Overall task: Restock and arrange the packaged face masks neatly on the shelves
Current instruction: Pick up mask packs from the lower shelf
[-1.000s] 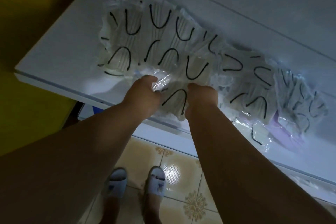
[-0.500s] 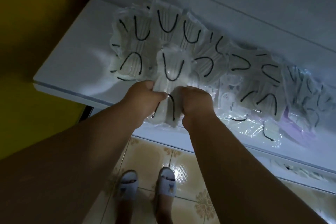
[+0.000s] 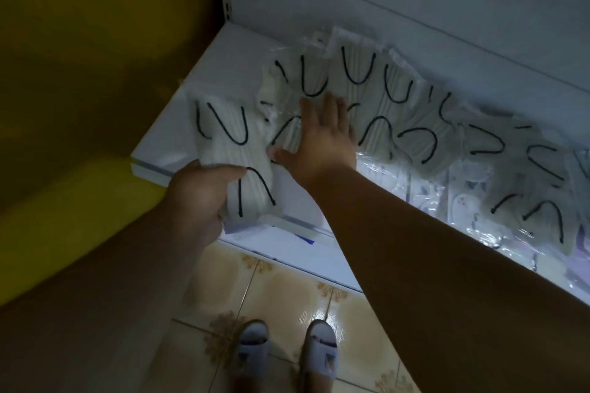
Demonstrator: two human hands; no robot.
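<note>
Slippers on tiled floor at bottom centre, left hand gripping one mask pack at shelf front edge, right hand flat, fingers spread, pressing pack row mid-frame, apparently overlapping, row running toward right edge.

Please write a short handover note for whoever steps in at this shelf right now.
Left hand grips a mask pack at the shelf's front left corner.
Right hand lies flat, fingers spread, on the overlapping row of mask packs along the back.
Done: many packs already on the shelf.
Left: set the held pack down, straighten the untidy row, including the loose packs at the right front.
</note>
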